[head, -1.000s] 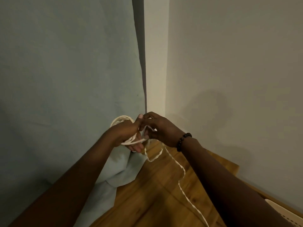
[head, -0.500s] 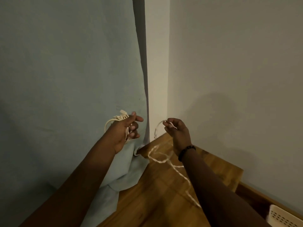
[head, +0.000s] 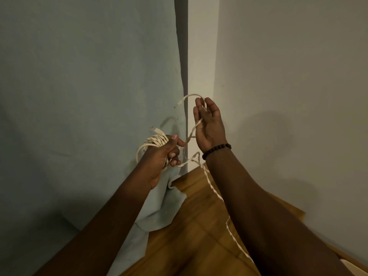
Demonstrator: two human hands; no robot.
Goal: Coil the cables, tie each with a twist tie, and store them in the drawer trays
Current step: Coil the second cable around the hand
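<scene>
Your left hand (head: 163, 154) grips the wound coil (head: 154, 142) tight, thumb clamped on top. Your right hand (head: 209, 124) is raised, fingers nearly straight, cable (head: 191, 134) pinched near its free end. The rest of the line trails down onto the wooden top (head: 191, 226). Match loop size, feed without twisting, and don't loosen that thumb.

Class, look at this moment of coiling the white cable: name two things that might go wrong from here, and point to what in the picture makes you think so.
1. The loose cable between the hands looks kinked and twisted, so the next loops may tangle or sit unevenly on the coil.
2. The left hand grips many loops with no tie on them; a loosened grip might let the coil spring apart.
3. The right hand holds the cable lightly near its free end, so it may slip out.
</scene>
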